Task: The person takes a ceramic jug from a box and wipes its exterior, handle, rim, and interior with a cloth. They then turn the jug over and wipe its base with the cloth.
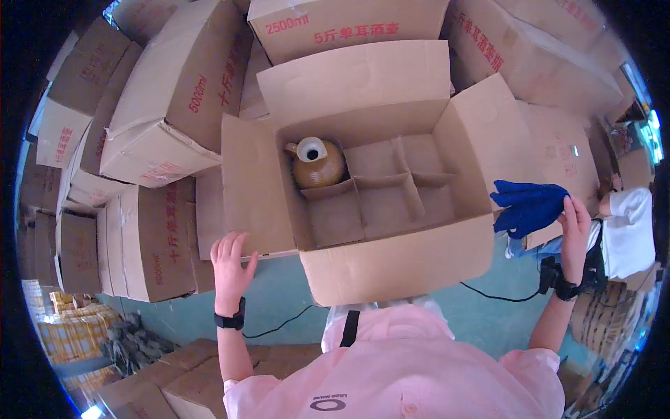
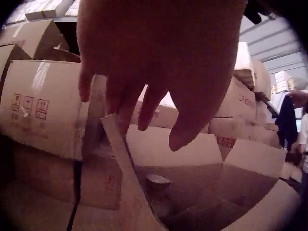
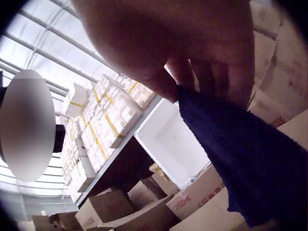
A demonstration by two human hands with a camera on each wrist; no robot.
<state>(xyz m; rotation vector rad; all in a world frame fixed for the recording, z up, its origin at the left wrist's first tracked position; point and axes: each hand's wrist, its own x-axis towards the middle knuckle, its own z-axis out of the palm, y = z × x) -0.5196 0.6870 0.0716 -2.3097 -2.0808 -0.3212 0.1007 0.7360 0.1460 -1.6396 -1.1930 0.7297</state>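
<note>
An open cardboard box (image 1: 394, 269) stands before the person, split by cardboard dividers (image 1: 387, 179) into several compartments. In its far left compartment sits a brown jug (image 1: 319, 167) with a pale rim and a small handle. The left hand (image 1: 232, 269) is held with fingers spread beside the box's left flap (image 1: 255, 185); in the left wrist view that hand (image 2: 159, 62) hangs over the flap's edge. The right hand (image 1: 575, 234) pinches a dark blue cloth (image 1: 527, 208) by one end, right of the box. In the right wrist view the cloth (image 3: 240, 154) hangs from thumb and fingers.
Closed cartons with red print (image 1: 174, 91) are stacked to the left, and another carton (image 1: 349, 28) stands behind the open box. A person in a white shirt (image 1: 626, 234) is at the far right. A white bin (image 3: 171, 139) shows in the right wrist view.
</note>
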